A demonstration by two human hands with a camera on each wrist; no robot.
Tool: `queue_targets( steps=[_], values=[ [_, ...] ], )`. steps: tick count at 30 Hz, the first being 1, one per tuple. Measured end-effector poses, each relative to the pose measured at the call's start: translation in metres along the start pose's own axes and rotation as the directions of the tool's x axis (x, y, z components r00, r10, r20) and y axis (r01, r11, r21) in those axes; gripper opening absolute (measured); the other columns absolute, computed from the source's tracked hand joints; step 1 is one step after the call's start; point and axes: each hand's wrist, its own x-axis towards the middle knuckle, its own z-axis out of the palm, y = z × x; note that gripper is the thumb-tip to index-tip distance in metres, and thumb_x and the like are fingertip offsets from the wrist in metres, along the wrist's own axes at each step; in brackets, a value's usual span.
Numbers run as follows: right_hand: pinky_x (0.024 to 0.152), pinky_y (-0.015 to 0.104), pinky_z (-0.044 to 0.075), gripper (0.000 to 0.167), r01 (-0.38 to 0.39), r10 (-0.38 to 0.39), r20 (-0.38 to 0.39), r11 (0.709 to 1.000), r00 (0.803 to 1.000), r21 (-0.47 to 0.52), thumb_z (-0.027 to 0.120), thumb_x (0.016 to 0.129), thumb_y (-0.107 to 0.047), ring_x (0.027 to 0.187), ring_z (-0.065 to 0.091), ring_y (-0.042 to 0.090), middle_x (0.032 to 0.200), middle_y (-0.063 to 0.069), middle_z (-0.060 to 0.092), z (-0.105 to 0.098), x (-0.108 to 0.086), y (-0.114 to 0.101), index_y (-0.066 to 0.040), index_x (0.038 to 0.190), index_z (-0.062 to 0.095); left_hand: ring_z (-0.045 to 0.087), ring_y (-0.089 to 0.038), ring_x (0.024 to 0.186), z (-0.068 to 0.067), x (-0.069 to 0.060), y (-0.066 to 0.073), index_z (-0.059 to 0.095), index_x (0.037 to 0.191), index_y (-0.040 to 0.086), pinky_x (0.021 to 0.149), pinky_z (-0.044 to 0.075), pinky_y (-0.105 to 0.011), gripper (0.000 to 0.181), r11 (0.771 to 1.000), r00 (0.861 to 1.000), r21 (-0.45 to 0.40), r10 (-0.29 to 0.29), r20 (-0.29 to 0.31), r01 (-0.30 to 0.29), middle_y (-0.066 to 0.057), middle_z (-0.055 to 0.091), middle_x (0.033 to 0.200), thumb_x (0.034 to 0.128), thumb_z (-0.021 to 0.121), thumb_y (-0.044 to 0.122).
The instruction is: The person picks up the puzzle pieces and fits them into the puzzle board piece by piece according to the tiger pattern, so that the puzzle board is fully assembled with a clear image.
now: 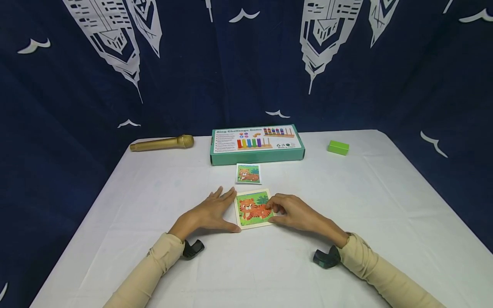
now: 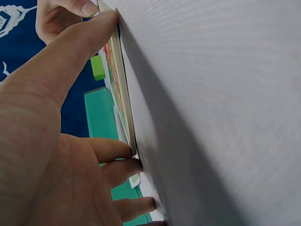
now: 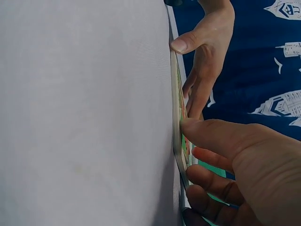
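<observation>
A square wooden tiger puzzle (image 1: 252, 208) lies flat in its pale frame in front of me. My left hand (image 1: 212, 212) is spread at its left side, thumb at the near corner and fingers along the far left edge. On the right side, my right hand (image 1: 295, 212) has its fingers curled over the puzzle. Its thumb and index finger pinch a puzzle piece (image 1: 265, 217) at the lower right, where a seam shows; the fingers partly hide this piece. A small tiger picture card (image 1: 248, 174) lies just beyond the frame.
Behind the card is a green Ring Challenge Game box (image 1: 257, 145). A gold microphone (image 1: 162, 143) lies at the back left, and a bright green block (image 1: 338, 147) at the back right. A white cloth covers the table (image 1: 154, 192); a dark blue curtain (image 1: 239, 64) hangs behind.
</observation>
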Motion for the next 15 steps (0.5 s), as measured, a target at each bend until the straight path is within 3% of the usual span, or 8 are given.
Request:
queue_targets(
  steps=[15],
  values=[
    [0.064,0.022,0.042,0.024,-0.03,0.029,-0.01,0.998,1.0,-0.057,0.08,0.078,-0.026,0.073,0.051,0.008,0.08,-0.008,0.057,-0.0003,-0.0005,0.0007,-0.015,0.095,0.067,-0.001,-0.035,0.147,0.0002,0.0,0.0,0.02,0.153,0.006,0.118,0.006,-0.051,0.111,1.0,1.0,-0.003,-0.005,0.006,0.005,-0.004,0.012,0.161,0.0727,0.073,0.062]
  ],
)
